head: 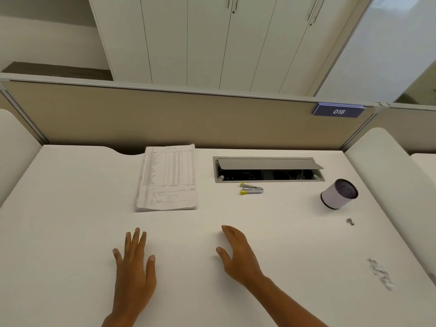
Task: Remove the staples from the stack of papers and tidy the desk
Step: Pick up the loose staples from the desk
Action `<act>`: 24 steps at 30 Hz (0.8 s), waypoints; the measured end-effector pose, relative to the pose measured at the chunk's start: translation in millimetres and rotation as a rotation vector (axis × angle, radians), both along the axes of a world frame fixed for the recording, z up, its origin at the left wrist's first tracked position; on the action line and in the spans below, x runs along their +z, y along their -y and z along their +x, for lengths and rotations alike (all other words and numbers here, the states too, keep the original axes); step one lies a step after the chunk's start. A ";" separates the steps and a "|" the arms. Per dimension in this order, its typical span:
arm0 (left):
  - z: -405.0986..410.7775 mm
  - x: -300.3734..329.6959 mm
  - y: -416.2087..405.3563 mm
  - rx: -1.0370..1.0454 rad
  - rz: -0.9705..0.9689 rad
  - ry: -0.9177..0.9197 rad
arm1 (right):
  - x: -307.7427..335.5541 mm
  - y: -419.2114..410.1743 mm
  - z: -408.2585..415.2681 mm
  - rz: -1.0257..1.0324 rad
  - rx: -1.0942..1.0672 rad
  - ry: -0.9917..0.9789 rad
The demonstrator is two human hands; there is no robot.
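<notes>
White table [70,208]: paper stack [167,179] at far edge, mid-left; both hands, left hand [134,267] and right hand [238,256], flat, fingers straight, holding nothing, near front edge; staple remover [251,189] right of stack; loose staples [379,273] by right edge.

Desk [70,208] white, plain; stack of papers [167,178] white w/ dark printed table rows, handwriting at bottom; staple remover [251,188] silver metal, yellow tips; cup [338,194] white wall, black base band, dark purplish mesh inside; loose staples [379,273] silver-grey; partition [165,116] beige; sign [338,111] blue, white "016"; cabinets [200,38] white.
</notes>
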State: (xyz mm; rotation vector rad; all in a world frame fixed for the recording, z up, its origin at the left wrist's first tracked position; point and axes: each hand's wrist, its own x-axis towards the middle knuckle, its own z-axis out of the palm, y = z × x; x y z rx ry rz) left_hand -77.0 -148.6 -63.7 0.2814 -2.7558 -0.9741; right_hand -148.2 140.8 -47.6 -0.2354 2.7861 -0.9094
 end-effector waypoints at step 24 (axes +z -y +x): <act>63.0 2.7 -328.9 -0.280 -0.098 0.271 | 5.5 -339.4 90.3 0.119 -0.002 -0.148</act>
